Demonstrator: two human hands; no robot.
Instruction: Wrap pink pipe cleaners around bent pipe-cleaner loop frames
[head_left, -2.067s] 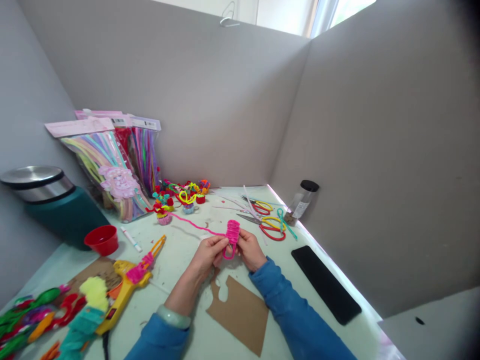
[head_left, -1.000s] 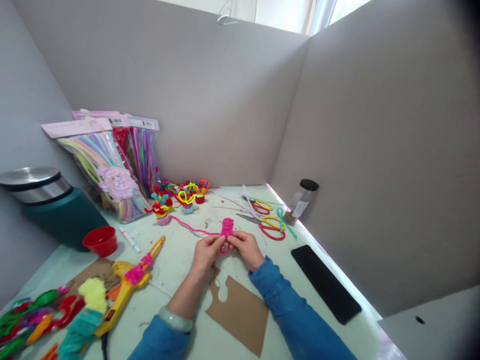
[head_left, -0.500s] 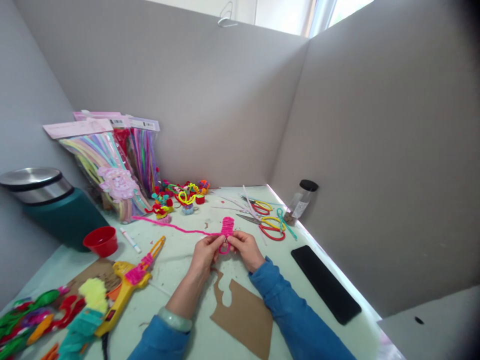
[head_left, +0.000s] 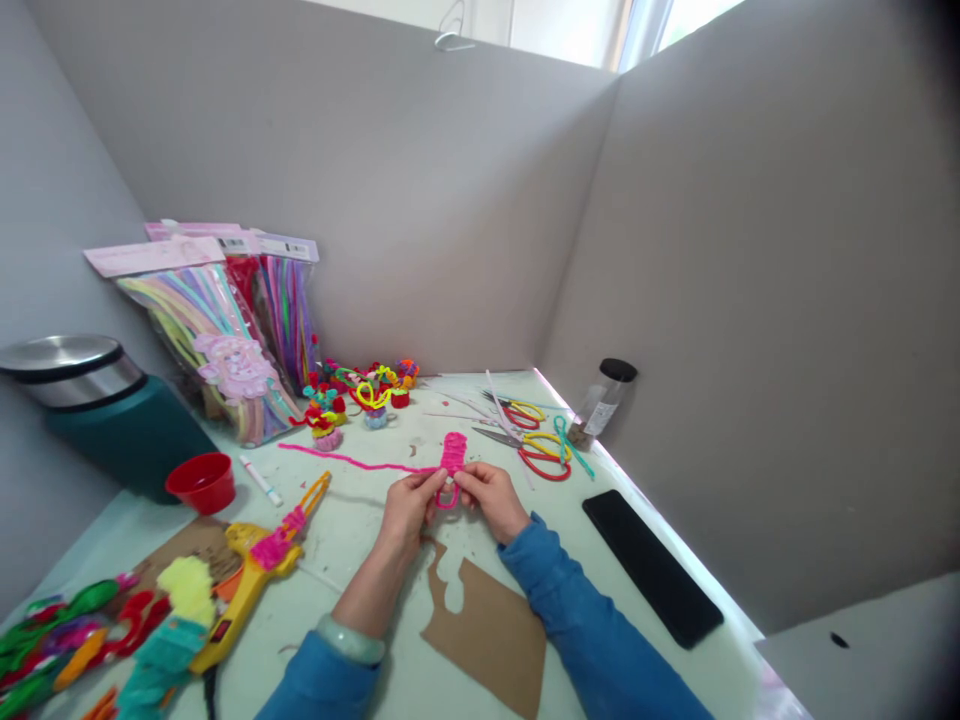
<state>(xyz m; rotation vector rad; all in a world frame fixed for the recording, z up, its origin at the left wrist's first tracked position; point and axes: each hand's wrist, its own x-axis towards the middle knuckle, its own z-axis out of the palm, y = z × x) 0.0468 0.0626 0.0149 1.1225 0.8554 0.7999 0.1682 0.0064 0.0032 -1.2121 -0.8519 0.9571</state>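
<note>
Between my two hands is a bright pink pipe cleaner (head_left: 454, 450), wound into a tight flat block at the top with an open loop below. One long pink tail runs from it to the left, over the table. My left hand (head_left: 411, 503) pinches the piece from the left with thumb and fingers. From the other side my right hand (head_left: 490, 497) pinches it too, its fingertips close to the left ones. The fingers partly hide where block and loop meet. Just below my hands lies a brown cardboard sheet (head_left: 491, 635) with a shape cut out of it.
At left are a yellow glue gun (head_left: 244, 600), a red cup (head_left: 201, 484), a teal bottle (head_left: 124, 435) and bags of pipe cleaners (head_left: 217, 330). Scissors (head_left: 544, 455), a clear jar (head_left: 598, 405) and a black flat object (head_left: 651, 568) are at right. Grey partitions (head_left: 390, 190) surround the table.
The free end of the pink tail has shifted slightly right and down. Both hands keep their pinch on the piece in nearly the same place.
</note>
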